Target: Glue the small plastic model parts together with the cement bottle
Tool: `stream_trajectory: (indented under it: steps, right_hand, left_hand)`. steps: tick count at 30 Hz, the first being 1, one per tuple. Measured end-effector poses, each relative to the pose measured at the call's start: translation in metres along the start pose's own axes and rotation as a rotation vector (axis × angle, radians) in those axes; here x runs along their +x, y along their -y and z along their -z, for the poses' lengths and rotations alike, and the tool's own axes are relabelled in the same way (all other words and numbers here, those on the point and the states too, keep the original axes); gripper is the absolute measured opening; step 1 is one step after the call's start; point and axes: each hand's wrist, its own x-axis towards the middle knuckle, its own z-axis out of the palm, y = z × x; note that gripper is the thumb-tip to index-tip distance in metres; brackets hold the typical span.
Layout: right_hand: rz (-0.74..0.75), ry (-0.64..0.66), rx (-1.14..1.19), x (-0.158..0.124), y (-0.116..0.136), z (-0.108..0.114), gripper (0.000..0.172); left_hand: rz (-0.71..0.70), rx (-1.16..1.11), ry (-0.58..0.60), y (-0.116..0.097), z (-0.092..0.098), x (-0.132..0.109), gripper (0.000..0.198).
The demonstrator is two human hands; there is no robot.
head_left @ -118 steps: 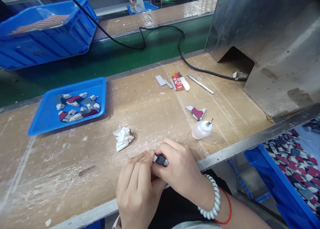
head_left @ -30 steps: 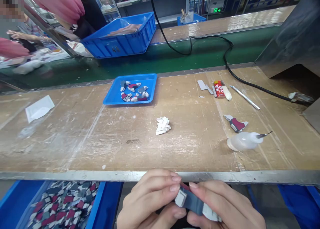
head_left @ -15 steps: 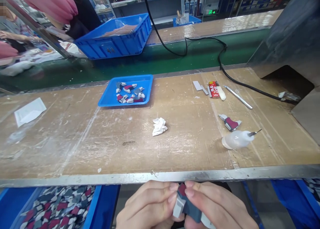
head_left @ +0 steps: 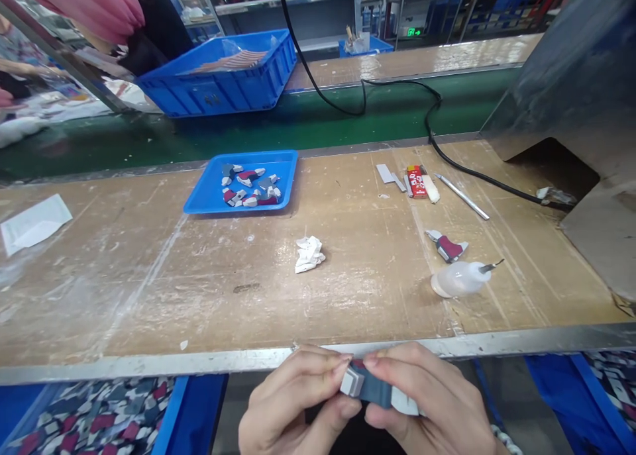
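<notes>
Both hands meet just below the bench's front edge. My left hand (head_left: 293, 402) and my right hand (head_left: 427, 405) pinch a small grey, white and red fabric piece (head_left: 370, 387) between fingers and thumbs. On the bench lie a similar single piece (head_left: 446, 245), a tipped-over clear glue bottle (head_left: 460, 279) with a dark nozzle and a crumpled white tissue (head_left: 309, 253). A shallow blue tray (head_left: 199, 200) further back holds several such pieces.
A lighter, metal strips and a thin rod (head_left: 462, 197) lie at the back right. A black cable (head_left: 447, 157) runs to a metal hood (head_left: 571, 97). Blue bins of pieces (head_left: 89, 422) sit under the bench. A blue crate (head_left: 218, 77) stands beyond the green conveyor; another person is at far left.
The view has drifted, shifting the bench leftward. My hands have risen slightly toward the bench edge and turned the piece flatter between the fingers.
</notes>
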Motion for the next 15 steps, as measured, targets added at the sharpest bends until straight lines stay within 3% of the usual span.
stream_trajectory:
  steps: [3,8,12,15]
  right_hand:
    - [-0.006,0.101,0.085,0.005,-0.001,0.010,0.021]
    - [0.003,0.082,0.144,0.005,-0.002,0.014,0.020]
    - [-0.003,0.035,0.106,-0.003,-0.002,0.012,0.018]
    - [-0.005,0.061,0.059,-0.014,0.002,0.007,0.034]
  left_hand:
    - [0.027,0.024,0.010,0.003,0.002,0.004,0.026]
    - [-0.085,0.041,0.094,0.006,0.004,0.011,0.025]
    - [-0.078,0.036,0.044,0.003,0.002,0.010,0.035]
    - [-0.026,0.026,-0.006,-0.002,0.000,0.005,0.045]
